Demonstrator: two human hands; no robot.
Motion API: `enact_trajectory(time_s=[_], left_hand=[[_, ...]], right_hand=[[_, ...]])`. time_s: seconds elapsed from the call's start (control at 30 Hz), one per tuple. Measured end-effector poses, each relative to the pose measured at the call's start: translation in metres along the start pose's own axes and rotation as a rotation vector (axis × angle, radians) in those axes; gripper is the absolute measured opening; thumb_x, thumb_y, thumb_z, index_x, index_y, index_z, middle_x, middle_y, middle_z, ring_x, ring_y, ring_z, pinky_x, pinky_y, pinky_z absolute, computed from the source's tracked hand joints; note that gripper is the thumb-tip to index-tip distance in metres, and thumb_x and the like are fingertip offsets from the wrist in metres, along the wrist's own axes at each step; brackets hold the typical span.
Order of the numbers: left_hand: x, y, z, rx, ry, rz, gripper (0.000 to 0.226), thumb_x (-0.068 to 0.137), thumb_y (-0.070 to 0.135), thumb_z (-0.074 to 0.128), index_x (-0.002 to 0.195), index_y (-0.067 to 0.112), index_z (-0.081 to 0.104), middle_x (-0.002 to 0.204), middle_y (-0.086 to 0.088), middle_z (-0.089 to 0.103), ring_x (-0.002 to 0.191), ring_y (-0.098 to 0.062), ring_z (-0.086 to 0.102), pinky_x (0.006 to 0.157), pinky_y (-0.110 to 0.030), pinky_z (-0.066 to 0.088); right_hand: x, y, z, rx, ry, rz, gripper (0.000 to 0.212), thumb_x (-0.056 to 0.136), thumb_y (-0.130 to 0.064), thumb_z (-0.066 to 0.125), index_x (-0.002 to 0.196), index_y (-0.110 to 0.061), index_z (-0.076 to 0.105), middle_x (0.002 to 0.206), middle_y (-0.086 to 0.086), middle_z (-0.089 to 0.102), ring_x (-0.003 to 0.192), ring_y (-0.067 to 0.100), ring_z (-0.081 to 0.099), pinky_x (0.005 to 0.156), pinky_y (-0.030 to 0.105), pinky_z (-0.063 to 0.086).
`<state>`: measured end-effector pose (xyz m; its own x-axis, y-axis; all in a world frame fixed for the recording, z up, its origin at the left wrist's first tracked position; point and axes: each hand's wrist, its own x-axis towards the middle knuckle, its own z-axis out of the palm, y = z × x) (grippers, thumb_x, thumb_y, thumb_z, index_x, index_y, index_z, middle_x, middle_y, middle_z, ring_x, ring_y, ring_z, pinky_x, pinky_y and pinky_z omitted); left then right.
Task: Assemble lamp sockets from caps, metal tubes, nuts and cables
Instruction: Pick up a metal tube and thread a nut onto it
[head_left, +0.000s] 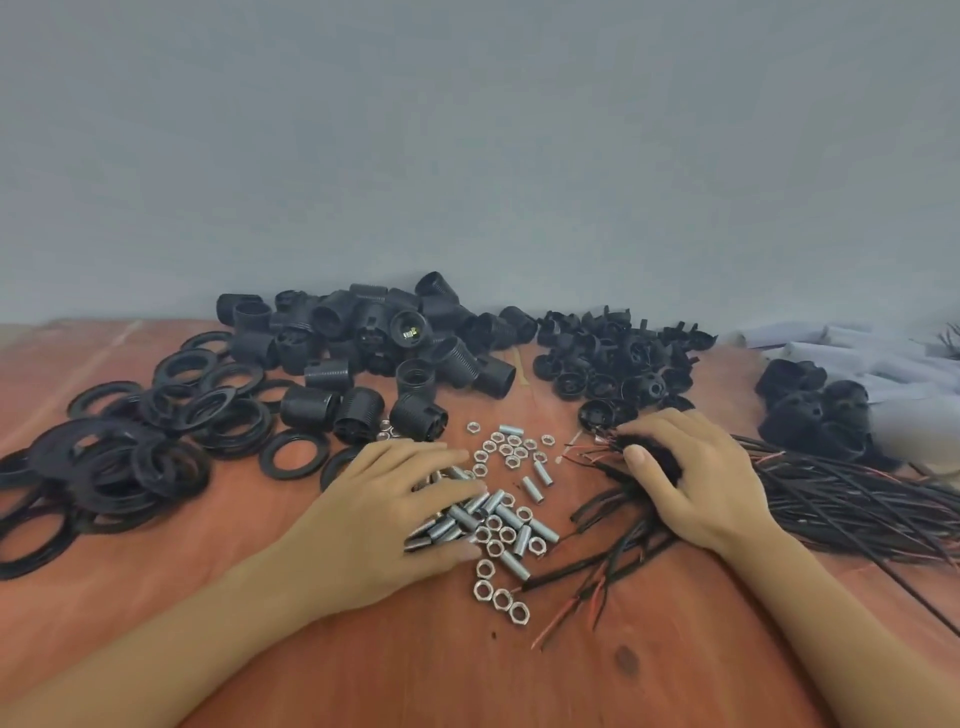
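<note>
Take the heap of short threaded silver metal tubes (488, 503) in the middle of the reddish-brown wooden worktop (467, 675) as the centre of the dial. The left hand (384, 514) comes in from 8 o'clock and lies on top of that heap. Its fingers (431, 457) are nearly straight and a little spread, resting on the tubes without closing round any of them.

Silver hexagonal nuts (511, 449) lie scattered from 12 o'clock down past the tubes to 6.

The right hand (696, 478) sits at 3 o'clock on the thin black and red cables (857, 499). Its fingers are curled round the bundle's near ends, and the thumb (641, 460) presses in against them. The rest of the bundle fans away toward the right edge, and loose strands trail toward 5.

Flat black plastic rings (156, 431) are spread from 9 to 10 o'clock. Black ribbed cylindrical socket bodies (363, 338) are stacked at 11 to 12, hard against the grey wall (467, 130) where the worktop ends. Small black domed caps (618, 358) are heaped at 1 o'clock, also at the far edge. A second dark clump (815, 410) lies at 2, beside pale rolled sheets (883, 358).

Bare wood lies at 6 o'clock between the forearms and at 7 to 8 below the rings.
</note>
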<state>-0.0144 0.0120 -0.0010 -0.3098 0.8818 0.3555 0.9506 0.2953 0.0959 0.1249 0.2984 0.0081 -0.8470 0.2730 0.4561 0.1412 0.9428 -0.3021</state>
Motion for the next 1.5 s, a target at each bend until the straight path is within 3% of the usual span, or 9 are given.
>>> enact_trajectory(time_s=[0.1,0.2,0.3,0.37,0.47,0.77,1.07,1.3,1.5], left_hand=[[0.001,-0.001,-0.005,-0.019,0.013,-0.044,0.052,0.091,0.062,0.046,0.124,0.027,0.065,0.133,0.005,0.059,0.121,-0.013,0.054,0.108,-0.031,0.03],[0.001,-0.006,-0.016,-0.049,0.051,-0.107,0.049,0.094,0.057,0.041,0.122,0.026,0.067,0.131,0.007,0.06,0.118,-0.01,0.053,0.106,-0.024,0.026],[0.007,-0.016,-0.026,0.027,0.016,-0.13,0.054,0.096,0.056,0.031,0.122,0.026,0.068,0.13,0.011,0.062,0.116,-0.007,0.054,0.103,-0.019,0.022],[0.011,-0.023,-0.028,0.046,-0.008,-0.154,0.061,0.095,0.059,0.023,0.124,0.027,0.066,0.129,0.014,0.062,0.118,-0.007,0.054,0.102,-0.018,0.021],[0.017,-0.031,-0.027,0.074,0.004,-0.2,0.063,0.094,0.06,0.019,0.123,0.027,0.065,0.123,0.015,0.064,0.113,-0.008,0.057,0.1,-0.024,0.029],[0.007,-0.029,-0.018,0.07,0.154,-0.173,0.032,0.093,0.035,0.047,0.101,0.02,0.073,0.101,0.008,0.069,0.088,-0.014,0.064,0.09,-0.032,0.041],[-0.022,-0.019,-0.018,-0.002,0.241,-0.049,0.022,0.09,0.028,0.055,0.098,0.02,0.074,0.094,0.01,0.067,0.084,-0.011,0.061,0.085,-0.031,0.043],[-0.02,-0.019,-0.017,-0.073,0.151,-0.251,0.014,0.084,0.034,0.071,0.094,0.028,0.079,0.105,0.014,0.064,0.09,-0.012,0.056,0.082,-0.038,0.045],[-0.021,-0.021,-0.017,-0.162,0.089,-0.27,0.022,0.08,0.053,0.07,0.09,0.036,0.078,0.107,0.022,0.061,0.091,-0.005,0.048,0.086,-0.028,0.031]], right_hand=[[0.007,-0.014,0.0,-0.071,0.115,0.016,0.052,0.089,-0.057,0.041,0.098,-0.018,0.074,0.095,-0.003,0.07,0.093,0.025,0.061,0.084,0.04,0.04],[0.024,-0.045,0.001,0.097,0.238,0.018,0.041,0.092,-0.052,0.045,0.089,-0.022,0.073,0.085,-0.009,0.068,0.081,0.016,0.061,0.076,0.036,0.044],[0.04,-0.075,0.007,0.129,0.003,0.048,0.022,0.092,-0.049,0.052,0.09,-0.033,0.066,0.083,-0.019,0.06,0.076,0.003,0.056,0.066,0.028,0.045],[0.043,-0.083,0.013,-0.011,-0.195,0.039,0.015,0.092,-0.049,0.054,0.087,-0.036,0.06,0.081,-0.019,0.057,0.079,0.007,0.056,0.066,0.029,0.045],[0.036,-0.082,0.021,-0.039,-0.271,0.083,0.018,0.091,-0.051,0.056,0.088,-0.033,0.06,0.087,-0.014,0.061,0.088,0.012,0.058,0.073,0.033,0.05],[0.012,-0.081,0.03,-0.007,-0.278,0.063,0.027,0.088,-0.058,0.057,0.104,-0.036,0.058,0.099,-0.016,0.049,0.094,0.008,0.053,0.078,0.026,0.046],[0.006,-0.085,0.031,-0.047,-0.244,0.07,0.013,0.092,-0.047,0.057,0.098,-0.038,0.063,0.094,-0.015,0.046,0.088,0.005,0.054,0.081,0.026,0.043],[0.005,-0.083,0.037,-0.075,-0.23,0.062,0.016,0.098,-0.043,0.05,0.106,-0.033,0.06,0.095,-0.016,0.043,0.088,0.007,0.051,0.08,0.024,0.039],[0.006,-0.086,0.044,0.095,-0.079,0.078,0.019,0.098,-0.039,0.046,0.104,-0.025,0.057,0.091,-0.013,0.056,0.083,0.012,0.057,0.073,0.031,0.045]])
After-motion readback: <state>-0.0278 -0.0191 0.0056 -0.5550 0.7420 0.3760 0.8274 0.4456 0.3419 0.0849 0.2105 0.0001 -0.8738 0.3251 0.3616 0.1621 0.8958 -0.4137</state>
